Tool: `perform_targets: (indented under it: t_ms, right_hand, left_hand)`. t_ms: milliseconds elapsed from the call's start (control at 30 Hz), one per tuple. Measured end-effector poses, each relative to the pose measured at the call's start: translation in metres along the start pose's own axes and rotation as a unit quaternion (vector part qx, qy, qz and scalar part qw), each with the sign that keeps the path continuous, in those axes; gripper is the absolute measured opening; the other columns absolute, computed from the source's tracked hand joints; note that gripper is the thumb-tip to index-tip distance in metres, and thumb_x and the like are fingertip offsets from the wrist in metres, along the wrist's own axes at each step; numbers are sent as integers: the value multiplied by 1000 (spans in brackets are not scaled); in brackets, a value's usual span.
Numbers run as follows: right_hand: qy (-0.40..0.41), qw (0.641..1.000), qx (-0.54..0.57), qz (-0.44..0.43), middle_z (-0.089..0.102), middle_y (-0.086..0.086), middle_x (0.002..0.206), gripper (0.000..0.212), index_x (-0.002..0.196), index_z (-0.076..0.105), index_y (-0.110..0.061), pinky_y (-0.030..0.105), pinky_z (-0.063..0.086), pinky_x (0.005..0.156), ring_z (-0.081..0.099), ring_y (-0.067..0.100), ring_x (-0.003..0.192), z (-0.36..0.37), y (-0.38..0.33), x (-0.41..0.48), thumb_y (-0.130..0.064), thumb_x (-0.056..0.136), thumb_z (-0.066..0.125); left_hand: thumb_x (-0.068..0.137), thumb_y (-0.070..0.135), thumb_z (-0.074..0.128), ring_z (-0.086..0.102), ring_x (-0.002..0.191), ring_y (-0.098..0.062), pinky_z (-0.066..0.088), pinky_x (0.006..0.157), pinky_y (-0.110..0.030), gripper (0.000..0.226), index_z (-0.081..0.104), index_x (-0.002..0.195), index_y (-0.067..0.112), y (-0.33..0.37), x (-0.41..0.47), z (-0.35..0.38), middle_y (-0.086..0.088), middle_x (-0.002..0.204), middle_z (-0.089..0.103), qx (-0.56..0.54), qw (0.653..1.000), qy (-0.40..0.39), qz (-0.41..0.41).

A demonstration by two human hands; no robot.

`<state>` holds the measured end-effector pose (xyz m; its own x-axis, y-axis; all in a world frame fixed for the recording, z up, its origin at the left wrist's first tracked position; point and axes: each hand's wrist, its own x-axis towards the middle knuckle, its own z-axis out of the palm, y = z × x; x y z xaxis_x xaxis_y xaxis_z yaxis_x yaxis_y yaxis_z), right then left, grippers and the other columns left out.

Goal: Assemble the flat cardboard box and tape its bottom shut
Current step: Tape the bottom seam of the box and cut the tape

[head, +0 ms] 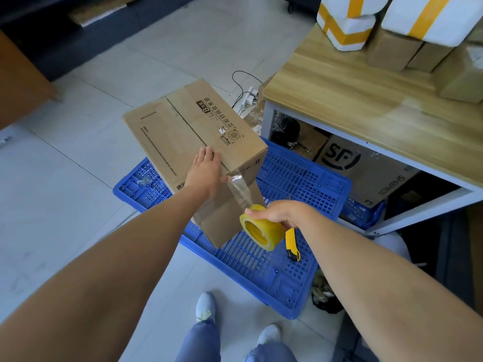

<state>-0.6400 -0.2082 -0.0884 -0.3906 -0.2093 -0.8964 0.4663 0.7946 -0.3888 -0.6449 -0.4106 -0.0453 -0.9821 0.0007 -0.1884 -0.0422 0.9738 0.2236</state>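
The brown cardboard box stands assembled on the blue plastic pallet, with its closed flaps facing up and printed text across them. My left hand lies flat on the flaps near the box's near edge. My right hand grips a yellow-cored roll of clear tape just off the box's near side. A strip of clear tape runs from the roll up over the near top edge of the box. A yellow utility knife sticks out below my right hand.
A wooden-topped table stands at the right with several taped parcels on it and an SF carton beneath. Cables and a power strip lie on the tiled floor behind the box. My feet are near the pallet's front edge.
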Motion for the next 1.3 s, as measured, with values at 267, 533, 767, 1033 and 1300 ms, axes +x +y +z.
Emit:
perform_targets:
  t_ms: [267, 533, 767, 1033, 1300]
  right_hand:
    - [48, 993, 81, -69, 34, 13, 153, 79, 145, 34, -8, 47, 28, 110, 34, 33, 139, 12, 7, 13, -42, 83, 69]
    - [41, 987, 126, -95, 36, 13, 152, 60, 145, 36, -9, 52, 32, 112, 36, 34, 137, 23, 7, 24, -31, 93, 57]
    - [41, 965, 223, -133, 60, 12, 114, 24, 120, 52, -10, 42, 47, 91, 56, 28, 104, 30, 10, 30, -15, 97, 53]
    - [132, 934, 318, -94, 55, 7, 69, 21, 75, 52, -12, 42, 55, 85, 54, 18, 64, 19, 50, 61, -15, 94, 58]
    - [282, 956, -28, 83, 32, 16, 146, 65, 143, 26, -7, 41, 42, 87, 35, 37, 131, 12, 106, 111, -27, 92, 61]
  left_hand:
    - [95, 26, 47, 17, 143, -33, 8, 117, -41, 52, 34, 140, 4, 2, -10, 9, -17, 152, 26, -36, 997, 70, 9]
    - [93, 37, 46, 52, 61, -20, 43, 55, -30, 34, 48, 65, 19, 25, -64, 62, 4, 65, 53, -206, 977, 32, -32]
    - [89, 37, 61, 57, 71, -18, 49, 70, -30, 32, 60, 102, 8, 25, -49, 84, -5, 79, 61, -581, 757, -83, -287]
    - [83, 15, 69, 62, 97, -26, 50, 85, -39, 42, 55, 123, 14, 25, -27, 113, -7, 106, 65, -640, 682, -1, -353]
    - [75, 28, 76, 64, 101, -26, 52, 92, -43, 43, 63, 114, 17, 25, -14, 127, -7, 108, 68, -638, 686, 63, -345]
